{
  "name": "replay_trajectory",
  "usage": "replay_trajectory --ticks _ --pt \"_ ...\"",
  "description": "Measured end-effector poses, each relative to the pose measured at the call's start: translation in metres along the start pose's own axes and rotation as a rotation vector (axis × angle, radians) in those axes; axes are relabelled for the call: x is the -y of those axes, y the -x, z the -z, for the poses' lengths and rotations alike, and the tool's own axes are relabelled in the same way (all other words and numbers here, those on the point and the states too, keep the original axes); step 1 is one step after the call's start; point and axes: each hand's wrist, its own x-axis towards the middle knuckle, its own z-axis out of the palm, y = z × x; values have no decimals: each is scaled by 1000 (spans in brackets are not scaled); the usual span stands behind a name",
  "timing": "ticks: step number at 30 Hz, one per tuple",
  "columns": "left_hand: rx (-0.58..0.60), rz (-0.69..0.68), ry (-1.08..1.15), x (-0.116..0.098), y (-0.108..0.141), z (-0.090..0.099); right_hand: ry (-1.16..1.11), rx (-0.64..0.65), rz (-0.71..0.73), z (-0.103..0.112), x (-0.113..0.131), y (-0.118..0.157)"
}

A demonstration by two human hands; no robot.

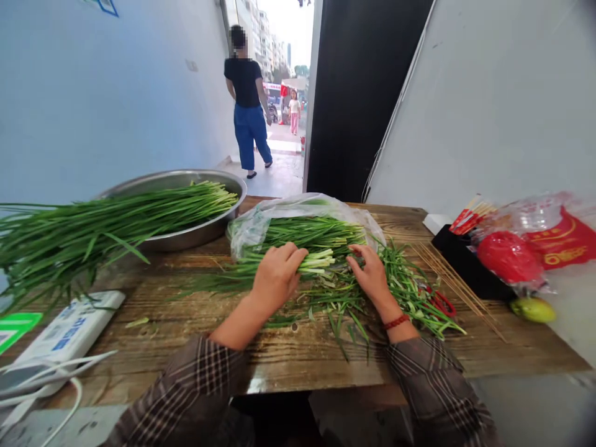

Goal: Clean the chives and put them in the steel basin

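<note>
Left hand (277,273) grasps a bunch of chives (321,257) on the desk (288,357); right hand (372,273) rests released on loose stalks

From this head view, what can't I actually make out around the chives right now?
- Left hand fingertips: curled over the chive bunch, so the grip is hidden.
- Right hand palm side: faces down into the loose chives.
- Red-handled tool: mostly buried under leaves.
- Plastic bag contents further back: glare hides them.
- Metal basin: chive tips run off the left edge.
- Red packet print: blurred.
</note>
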Motion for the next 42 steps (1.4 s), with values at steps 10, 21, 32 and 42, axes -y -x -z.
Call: replay_trajectory --ticks 10,21,32,42 --pt "124 335 530 9 26 -59 335 112 163 3 -10 -62" --pt "191 329 595 8 31 -52 660 475 63 -11 -29 -101" --pt "145 303 530 5 33 -45 295 111 169 -26 44 -71" --pt "143 246 457 4 35 -43 490 367 84 -12 22 -38"
